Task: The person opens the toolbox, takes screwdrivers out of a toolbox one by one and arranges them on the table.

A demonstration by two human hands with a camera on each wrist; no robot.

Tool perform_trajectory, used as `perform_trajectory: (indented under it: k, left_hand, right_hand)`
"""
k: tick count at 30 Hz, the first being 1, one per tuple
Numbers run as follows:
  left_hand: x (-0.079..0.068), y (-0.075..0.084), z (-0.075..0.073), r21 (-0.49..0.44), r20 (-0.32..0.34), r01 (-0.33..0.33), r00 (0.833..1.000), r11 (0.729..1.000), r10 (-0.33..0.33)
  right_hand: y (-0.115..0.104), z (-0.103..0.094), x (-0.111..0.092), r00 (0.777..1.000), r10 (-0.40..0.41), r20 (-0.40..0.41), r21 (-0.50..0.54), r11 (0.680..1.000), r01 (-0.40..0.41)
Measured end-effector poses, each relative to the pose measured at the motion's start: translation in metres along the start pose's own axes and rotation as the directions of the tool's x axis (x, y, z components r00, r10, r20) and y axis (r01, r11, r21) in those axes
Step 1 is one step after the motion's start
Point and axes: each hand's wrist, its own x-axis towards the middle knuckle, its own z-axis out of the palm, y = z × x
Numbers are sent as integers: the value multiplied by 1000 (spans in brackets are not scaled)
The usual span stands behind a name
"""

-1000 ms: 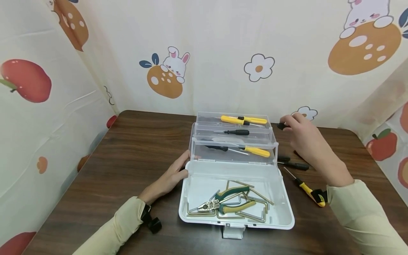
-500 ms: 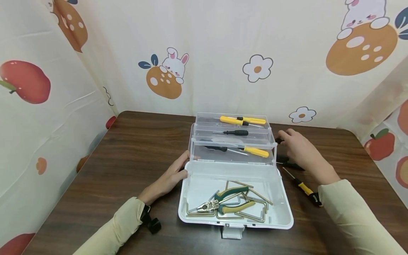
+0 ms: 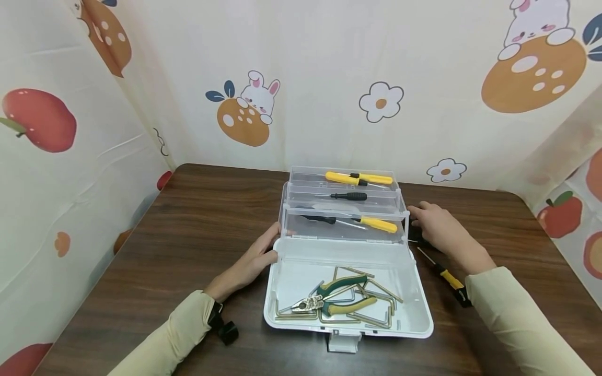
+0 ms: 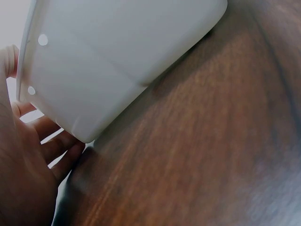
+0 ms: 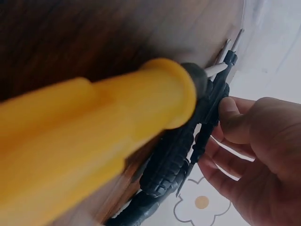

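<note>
My left hand holds the left edge of the open white toolbox, thumb at the rim and fingers behind its rear corner. In the right wrist view, my right hand pinches a slim black screwdriver, thumb on one side and fingers on the other. Other black screwdriver handles lie right beside it. In the head view the hand is low at the right of the clear trays and mostly hides these tools. Green-and-yellow pliers lie among several hex keys in the toolbox.
A yellow-and-black screwdriver lies on the wooden table right of the toolbox, close under the right forearm. Yellow-handled screwdrivers and black ones lie in the trays. A patterned curtain hangs behind the table.
My right hand has come down and slightly nearer with the black screwdriver, over the black tools right of the trays. My left hand has stayed at the toolbox edge.
</note>
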Motion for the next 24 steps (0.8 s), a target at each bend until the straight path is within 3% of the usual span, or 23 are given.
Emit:
perform_trajectory:
  k: [11, 16, 24]
  left_hand:
    - [0, -1, -1, 16, 1, 19, 1000, 1000, -19]
    - [0, -1, 0, -1, 7, 15, 1000, 1000, -15]
    - [1, -2, 1, -46, 6, -13, 1000, 999, 13]
  right_hand:
    - [-5, -12, -3, 999, 7, -45, -34, 999, -8]
    - [-14, -34, -4, 990, 13, -139, -3, 1000, -14]
    - [-45, -66, 5, 954, -57, -295, -6, 998, 58]
